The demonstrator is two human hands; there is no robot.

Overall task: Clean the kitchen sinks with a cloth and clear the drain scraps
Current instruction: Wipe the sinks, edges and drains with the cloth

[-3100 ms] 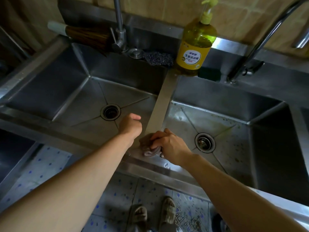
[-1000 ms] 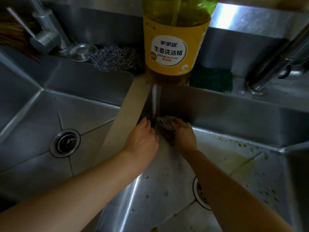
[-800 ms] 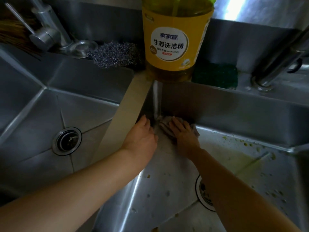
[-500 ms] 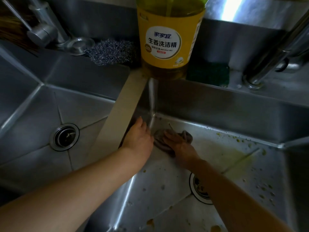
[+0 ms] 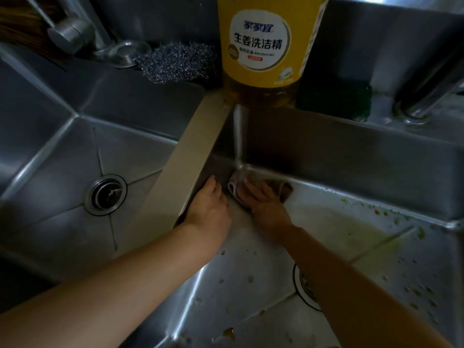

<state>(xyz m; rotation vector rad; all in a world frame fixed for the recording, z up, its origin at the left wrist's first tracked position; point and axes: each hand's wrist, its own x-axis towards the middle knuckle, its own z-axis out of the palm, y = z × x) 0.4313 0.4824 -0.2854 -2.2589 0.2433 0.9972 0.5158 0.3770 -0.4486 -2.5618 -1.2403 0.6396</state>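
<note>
My right hand [image 5: 263, 202] presses a crumpled grey-brown cloth [image 5: 285, 188] flat into the far left corner of the right sink [image 5: 364, 172], fingers spread and straight on it. My left hand [image 5: 209, 204] rests with straight fingers against the sink's left wall, just below the divider [image 5: 193, 151] between the two basins. Yellow-green scraps and a smear [image 5: 361, 226] dot the right sink's floor. Its drain [image 5: 305, 290] is half hidden by my right forearm. The left sink [image 5: 62, 146] has a drain [image 5: 105, 194] with a strainer.
A large yellow dish-soap bottle [image 5: 261, 46] stands on the back ledge above the divider. Beside it lie a steel-wool scourer [image 5: 175, 62] and a dark green sponge [image 5: 334, 99]. One tap base [image 5: 75, 33] is at far left, another tap [image 5: 421, 91] at far right.
My right hand has pushed the cloth back up into the far corner of the right sink. My left hand stays against the left wall. The camera has leaned in closer.
</note>
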